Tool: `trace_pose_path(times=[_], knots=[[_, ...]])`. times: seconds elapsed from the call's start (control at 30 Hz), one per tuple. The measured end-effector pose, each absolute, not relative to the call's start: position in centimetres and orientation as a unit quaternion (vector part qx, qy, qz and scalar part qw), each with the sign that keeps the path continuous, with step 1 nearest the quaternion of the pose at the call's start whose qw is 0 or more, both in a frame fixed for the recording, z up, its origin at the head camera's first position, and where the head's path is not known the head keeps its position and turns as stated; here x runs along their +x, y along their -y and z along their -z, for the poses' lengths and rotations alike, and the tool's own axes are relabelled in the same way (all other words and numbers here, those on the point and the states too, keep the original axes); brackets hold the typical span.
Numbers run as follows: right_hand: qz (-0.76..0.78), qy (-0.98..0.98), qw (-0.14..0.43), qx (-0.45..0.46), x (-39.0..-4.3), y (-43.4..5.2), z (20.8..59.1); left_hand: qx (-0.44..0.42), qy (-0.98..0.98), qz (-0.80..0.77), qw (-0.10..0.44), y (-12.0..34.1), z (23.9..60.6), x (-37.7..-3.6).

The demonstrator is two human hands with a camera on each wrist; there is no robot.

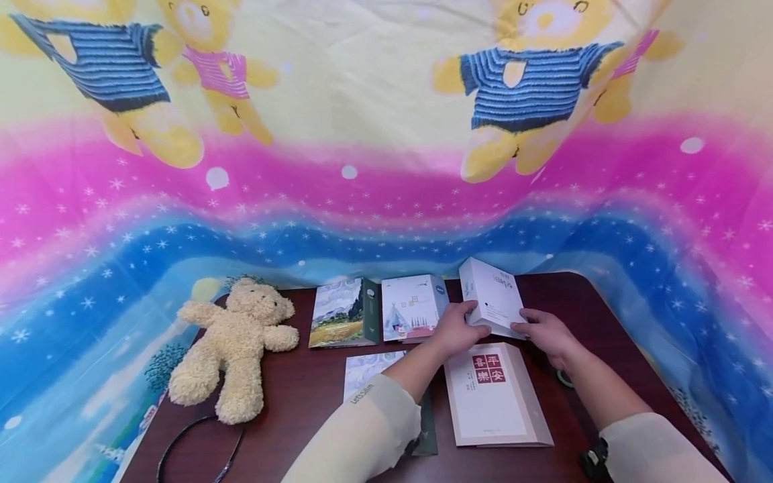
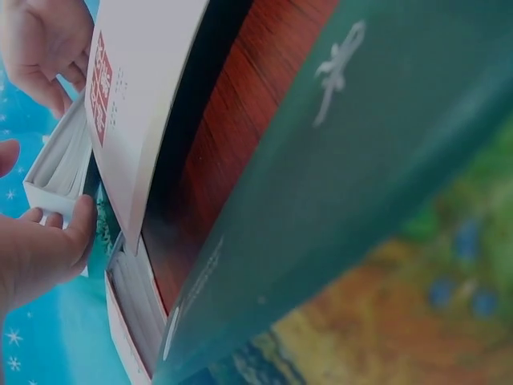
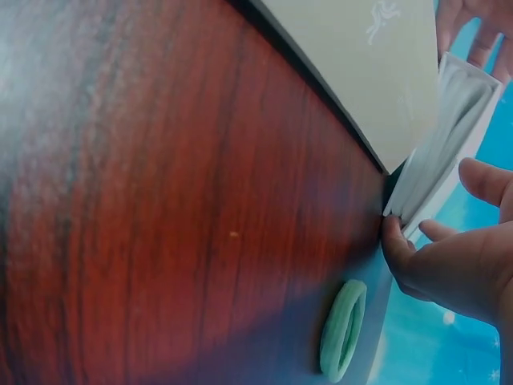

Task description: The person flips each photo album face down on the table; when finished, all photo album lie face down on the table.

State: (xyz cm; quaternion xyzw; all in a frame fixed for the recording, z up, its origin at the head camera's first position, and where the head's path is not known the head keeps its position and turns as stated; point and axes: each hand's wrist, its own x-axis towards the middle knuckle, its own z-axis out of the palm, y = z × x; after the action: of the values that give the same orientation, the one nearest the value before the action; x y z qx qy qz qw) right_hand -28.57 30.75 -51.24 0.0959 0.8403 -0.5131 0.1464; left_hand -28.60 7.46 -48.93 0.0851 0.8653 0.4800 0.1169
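Note:
A white box with dark lettering stands tilted at the table's back right, held in both hands. My left hand grips its left lower corner, thumb along the near edge. At the lower right corner, my right hand holds it between thumb and fingers. In the right wrist view, the box's near end shows folded white layers, and fingers of the right hand curl at its corner. Just in front lies a cream box with red square characters.
A landscape-picture box and a tent-picture box lie at the back. Another box is partly behind the left forearm. A teddy bear and black loop are left; a green ring lies right.

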Motion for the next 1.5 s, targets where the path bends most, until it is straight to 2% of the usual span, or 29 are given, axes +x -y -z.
trace_pose_path(times=[0.5, 1.5], knots=[[0.514, -0.841, 0.151, 0.081, -28.2, -29.5, 51.0, 0.086, -0.849, -0.51, 0.105, -7.3, 48.5, -28.5], [0.598, -0.78, 0.182, 0.03, -28.2, -28.2, 51.5, 0.127, -0.857, -0.498, 0.043, -6.5, 46.8, -28.5]])
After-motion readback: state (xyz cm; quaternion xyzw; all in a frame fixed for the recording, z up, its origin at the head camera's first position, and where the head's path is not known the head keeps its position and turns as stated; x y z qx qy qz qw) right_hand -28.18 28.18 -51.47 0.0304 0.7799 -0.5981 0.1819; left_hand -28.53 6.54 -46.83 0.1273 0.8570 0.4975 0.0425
